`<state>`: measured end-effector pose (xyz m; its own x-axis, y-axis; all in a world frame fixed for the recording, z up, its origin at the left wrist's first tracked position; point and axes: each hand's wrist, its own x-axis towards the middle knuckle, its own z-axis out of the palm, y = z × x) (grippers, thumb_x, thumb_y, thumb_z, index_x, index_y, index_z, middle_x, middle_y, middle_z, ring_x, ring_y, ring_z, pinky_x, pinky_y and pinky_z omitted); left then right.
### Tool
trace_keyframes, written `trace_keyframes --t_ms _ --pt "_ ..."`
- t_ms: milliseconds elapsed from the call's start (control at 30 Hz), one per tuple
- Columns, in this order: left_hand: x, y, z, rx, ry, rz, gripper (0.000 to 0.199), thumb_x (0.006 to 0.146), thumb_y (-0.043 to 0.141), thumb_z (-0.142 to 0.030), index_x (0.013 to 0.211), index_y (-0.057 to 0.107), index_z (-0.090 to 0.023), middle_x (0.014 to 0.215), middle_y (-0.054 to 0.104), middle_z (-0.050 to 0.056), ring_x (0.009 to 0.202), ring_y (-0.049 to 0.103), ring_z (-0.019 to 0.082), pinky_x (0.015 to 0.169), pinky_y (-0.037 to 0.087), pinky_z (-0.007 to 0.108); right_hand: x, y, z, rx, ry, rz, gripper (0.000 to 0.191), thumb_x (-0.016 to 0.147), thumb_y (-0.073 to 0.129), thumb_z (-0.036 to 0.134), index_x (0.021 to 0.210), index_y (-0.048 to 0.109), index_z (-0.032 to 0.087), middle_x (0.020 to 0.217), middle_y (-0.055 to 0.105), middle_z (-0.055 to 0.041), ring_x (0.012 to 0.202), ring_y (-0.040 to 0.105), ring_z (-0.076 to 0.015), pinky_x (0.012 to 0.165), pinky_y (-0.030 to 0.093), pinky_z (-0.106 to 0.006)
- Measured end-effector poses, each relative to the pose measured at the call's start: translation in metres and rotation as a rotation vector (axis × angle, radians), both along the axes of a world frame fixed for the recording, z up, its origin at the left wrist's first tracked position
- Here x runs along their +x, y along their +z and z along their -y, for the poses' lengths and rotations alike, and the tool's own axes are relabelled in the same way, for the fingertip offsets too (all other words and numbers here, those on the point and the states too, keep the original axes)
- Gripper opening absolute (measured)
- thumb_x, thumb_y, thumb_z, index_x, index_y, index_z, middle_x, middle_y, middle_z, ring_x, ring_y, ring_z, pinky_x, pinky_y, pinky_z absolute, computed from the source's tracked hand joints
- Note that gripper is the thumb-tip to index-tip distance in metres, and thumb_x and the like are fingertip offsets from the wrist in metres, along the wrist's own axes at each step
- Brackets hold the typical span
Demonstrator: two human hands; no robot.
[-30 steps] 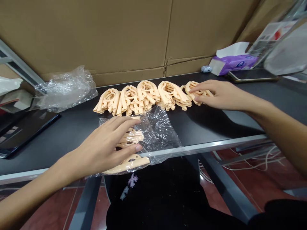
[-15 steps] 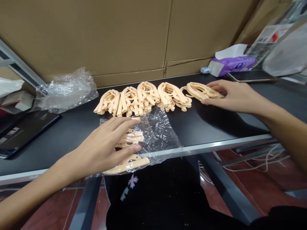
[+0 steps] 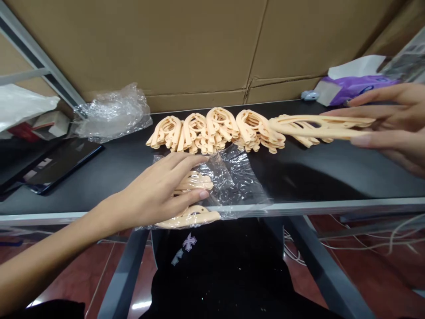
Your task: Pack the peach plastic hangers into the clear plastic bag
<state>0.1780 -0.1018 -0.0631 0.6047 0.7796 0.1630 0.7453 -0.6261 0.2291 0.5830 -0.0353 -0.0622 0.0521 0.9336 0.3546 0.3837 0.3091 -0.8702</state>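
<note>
My left hand (image 3: 166,188) lies over a clear plastic bag (image 3: 241,184), fingers stretched out and thumb apart. Beige folded plastic hangers (image 3: 195,217) show inside the bag, partly covered by the hand. At the right, my right hand (image 3: 398,126) pinches the end of a beige folding hanger (image 3: 318,128) between thumb and fingers; whether it is one or more I cannot tell. The hanger's far end is up against a row of stacked hangers (image 3: 221,126) along the table's back. More hanger parts show beneath the held one.
Crumpled clear plastic (image 3: 113,113) sits at the back left, with a dark glossy phone-like slab (image 3: 63,164) in front. A purple tissue pack (image 3: 345,91) and a small bluish object (image 3: 309,95) stand by the cardboard wall (image 3: 166,44). The table's metal edge (image 3: 299,207) runs close in front.
My right hand has lifted and tilted the hanger, drawing its near end to the right. My left hand stays on the bag. The view has shifted slightly.
</note>
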Motion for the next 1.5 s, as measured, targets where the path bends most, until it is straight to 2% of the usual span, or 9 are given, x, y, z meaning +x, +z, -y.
trace_keyframes --t_ms 133,233,467,600,700,933,1167,1367,1500 --pt "-0.001 0.001 0.0 0.007 -0.013 0.017 0.056 0.109 0.049 -0.052 0.152 0.05 -0.016 0.139 0.065 0.017 0.124 0.064 0.031 0.1 0.053 0.045 -0.034 -0.005 0.021 -0.002 0.367 0.034 0.059 0.064 0.1 0.032 0.116 0.073 0.03 0.126 0.079 -0.0085 0.114 0.078 -0.0295 0.095 0.068 -0.044" --pt "0.0 0.002 0.0 0.025 -0.032 0.025 0.057 0.11 0.048 -0.052 0.154 0.049 -0.016 0.139 0.065 0.018 0.124 0.064 0.031 0.099 0.053 0.045 -0.069 -0.009 0.023 -0.004 0.579 0.113 0.05 0.073 0.094 0.03 0.117 0.071 0.027 0.131 0.074 -0.0078 0.115 0.077 -0.0257 0.1 0.067 -0.04" --pt "0.0 -0.003 -0.001 0.103 -0.05 0.058 0.056 0.108 0.056 -0.051 0.15 0.052 -0.014 0.139 0.064 0.017 0.125 0.063 0.028 0.105 0.054 0.043 -0.133 -0.023 0.004 0.135 0.748 0.265 0.059 0.079 0.086 0.037 0.128 0.059 0.022 0.133 0.07 -0.0116 0.128 0.069 -0.0304 0.111 0.058 -0.048" --pt "-0.003 -0.004 -0.002 0.105 -0.04 0.074 0.056 0.108 0.057 -0.049 0.152 0.052 -0.014 0.15 0.058 0.019 0.137 0.058 0.03 0.114 0.052 0.047 -0.141 -0.03 -0.002 0.355 0.631 0.462 0.066 0.082 0.084 0.039 0.139 0.06 0.017 0.141 0.067 -0.0172 0.13 0.065 -0.0345 0.111 0.055 -0.053" --pt "-0.009 -0.002 -0.002 0.087 -0.034 0.079 0.059 0.108 0.054 -0.053 0.155 0.052 -0.017 0.155 0.057 0.017 0.144 0.053 0.033 0.12 0.048 0.054 -0.134 -0.027 -0.003 0.451 0.519 0.572 0.051 0.084 0.081 0.039 0.128 0.068 0.015 0.128 0.072 -0.0168 0.119 0.067 -0.0344 0.101 0.055 -0.052" --pt "-0.039 -0.009 -0.003 0.009 0.174 0.095 0.074 0.104 0.049 -0.066 0.157 0.053 -0.014 0.163 0.051 0.019 0.152 0.045 0.039 0.124 0.044 0.06 -0.121 -0.023 -0.001 0.417 0.588 0.682 0.015 0.095 0.073 0.034 0.096 0.081 0.021 0.091 0.072 -0.0084 0.096 0.063 -0.0259 0.087 0.045 -0.042" --pt "-0.039 -0.015 -0.004 -0.061 0.216 0.111 0.076 0.101 0.05 -0.071 0.158 0.053 -0.022 0.164 0.052 0.014 0.148 0.052 0.038 0.122 0.048 0.06 -0.157 -0.019 -0.004 0.418 0.661 0.781 0.024 0.097 0.065 0.022 0.077 0.077 0.018 0.075 0.069 -0.0057 0.079 0.051 -0.0189 0.077 0.034 -0.037" --pt "-0.038 -0.014 -0.004 -0.027 0.173 0.086 0.067 0.103 0.052 -0.066 0.155 0.057 -0.024 0.162 0.054 0.013 0.147 0.052 0.038 0.122 0.047 0.06 -0.156 -0.007 -0.002 0.352 0.613 0.718 0.026 0.093 0.069 0.035 0.072 0.074 0.02 0.067 0.066 -0.0025 0.069 0.053 -0.0169 0.072 0.037 -0.036" --pt "-0.041 -0.015 -0.005 -0.015 0.158 0.089 0.066 0.102 0.056 -0.064 0.155 0.056 -0.024 0.161 0.054 0.014 0.149 0.05 0.038 0.121 0.046 0.061 -0.107 0.003 -0.008 0.222 0.305 0.662 0.032 0.092 0.068 0.05 0.075 0.077 0.025 0.067 0.069 -0.0024 0.063 0.056 -0.0184 0.064 0.039 -0.037"
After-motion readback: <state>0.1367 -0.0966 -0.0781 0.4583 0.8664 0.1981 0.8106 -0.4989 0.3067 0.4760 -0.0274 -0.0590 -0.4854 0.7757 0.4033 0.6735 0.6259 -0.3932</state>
